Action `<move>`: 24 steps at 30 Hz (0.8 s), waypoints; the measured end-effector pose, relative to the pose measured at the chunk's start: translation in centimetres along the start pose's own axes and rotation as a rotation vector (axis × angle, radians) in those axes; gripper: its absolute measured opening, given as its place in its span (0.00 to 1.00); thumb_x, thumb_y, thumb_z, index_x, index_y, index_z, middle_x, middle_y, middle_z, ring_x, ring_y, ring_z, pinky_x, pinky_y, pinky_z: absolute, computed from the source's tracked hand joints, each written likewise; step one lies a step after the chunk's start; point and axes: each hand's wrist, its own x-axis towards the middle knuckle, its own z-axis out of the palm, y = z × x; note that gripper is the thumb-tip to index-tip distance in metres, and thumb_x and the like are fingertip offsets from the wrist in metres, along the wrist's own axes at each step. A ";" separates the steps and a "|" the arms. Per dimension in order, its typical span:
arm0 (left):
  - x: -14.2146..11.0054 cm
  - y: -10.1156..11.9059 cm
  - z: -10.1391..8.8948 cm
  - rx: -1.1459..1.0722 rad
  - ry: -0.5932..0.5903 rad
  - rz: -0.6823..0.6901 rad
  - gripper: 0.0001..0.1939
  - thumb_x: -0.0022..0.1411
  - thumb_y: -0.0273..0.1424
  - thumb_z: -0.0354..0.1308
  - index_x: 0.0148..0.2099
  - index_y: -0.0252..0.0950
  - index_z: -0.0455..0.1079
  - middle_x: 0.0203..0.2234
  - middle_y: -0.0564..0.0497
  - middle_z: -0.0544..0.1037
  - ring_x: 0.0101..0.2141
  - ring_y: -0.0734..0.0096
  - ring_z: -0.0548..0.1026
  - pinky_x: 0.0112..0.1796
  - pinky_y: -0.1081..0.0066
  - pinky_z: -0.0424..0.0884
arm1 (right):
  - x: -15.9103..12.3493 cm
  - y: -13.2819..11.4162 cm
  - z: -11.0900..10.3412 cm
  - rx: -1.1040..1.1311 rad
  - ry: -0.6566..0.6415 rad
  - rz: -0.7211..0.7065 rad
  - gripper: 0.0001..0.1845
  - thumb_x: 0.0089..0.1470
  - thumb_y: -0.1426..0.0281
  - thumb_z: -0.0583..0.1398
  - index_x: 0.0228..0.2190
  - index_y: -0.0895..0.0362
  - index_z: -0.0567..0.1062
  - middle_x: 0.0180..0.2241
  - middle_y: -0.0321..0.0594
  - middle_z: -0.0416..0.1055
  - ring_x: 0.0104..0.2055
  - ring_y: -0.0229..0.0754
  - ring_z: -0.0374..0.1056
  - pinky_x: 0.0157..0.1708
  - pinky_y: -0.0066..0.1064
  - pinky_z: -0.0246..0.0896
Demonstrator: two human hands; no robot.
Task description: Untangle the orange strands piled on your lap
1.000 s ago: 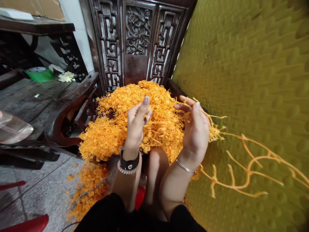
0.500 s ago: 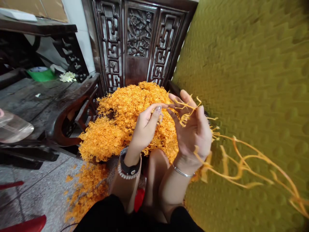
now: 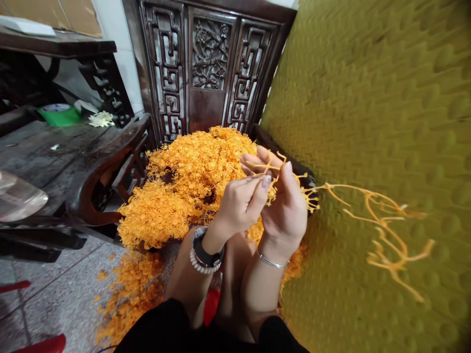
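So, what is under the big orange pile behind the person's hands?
The surface under the orange pile is fully covered, so it cannot be seen. Only a dark wooden armrest shows beside its left edge, and the person's bare knee at its near edge.

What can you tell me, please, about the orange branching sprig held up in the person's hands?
The orange branching sprig is a thin, forked, stringy strand, dry-looking, with narrow tapering offshoots and a denser tuft near the hands. The right hand grips it among its fingers, the fingertips of the left hand are at it, and it stretches out to the right, blurred at its far end, before olive-green dimpled upholstery; contact there cannot be told.
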 end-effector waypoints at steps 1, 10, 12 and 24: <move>0.0 0.0 0.2 -0.059 0.012 0.016 0.15 0.65 0.31 0.44 0.25 0.37 0.60 0.19 0.54 0.67 0.21 0.76 0.64 0.25 0.72 0.60 | -0.1 0.0 0.0 0.011 0.040 -0.026 0.19 0.60 0.58 0.46 0.39 0.46 0.75 0.41 0.34 0.73 0.48 0.40 0.69 0.47 0.40 0.65; -0.2 0.0 0.9 -0.449 0.031 -0.258 0.23 0.66 0.44 0.40 0.21 0.39 0.51 0.15 0.57 0.55 0.17 0.77 0.54 0.18 0.73 0.57 | -0.6 -0.9 0.1 0.373 0.285 -0.085 0.14 0.59 0.64 0.51 0.26 0.50 0.72 0.17 0.27 0.66 0.24 0.30 0.66 0.42 0.29 0.67; 0.0 -0.5 0.3 -0.405 0.099 -0.287 0.24 0.67 0.44 0.31 0.21 0.42 0.50 0.14 0.58 0.49 0.15 0.75 0.49 0.15 0.72 0.55 | -0.2 -1.0 -0.8 0.547 0.252 -0.082 0.13 0.59 0.68 0.52 0.23 0.51 0.70 0.12 0.24 0.60 0.14 0.26 0.56 0.34 0.21 0.67; 1.0 -1.4 -1.5 -0.719 0.146 -0.481 0.11 0.60 0.40 0.53 0.43 0.41 0.68 0.24 0.54 0.64 0.16 0.82 0.53 0.17 0.74 0.51 | -0.7 0.3 -2.7 0.072 -0.580 0.087 0.26 0.57 0.60 0.48 0.13 0.57 0.68 0.07 0.27 0.43 0.10 0.28 0.45 0.11 0.21 0.43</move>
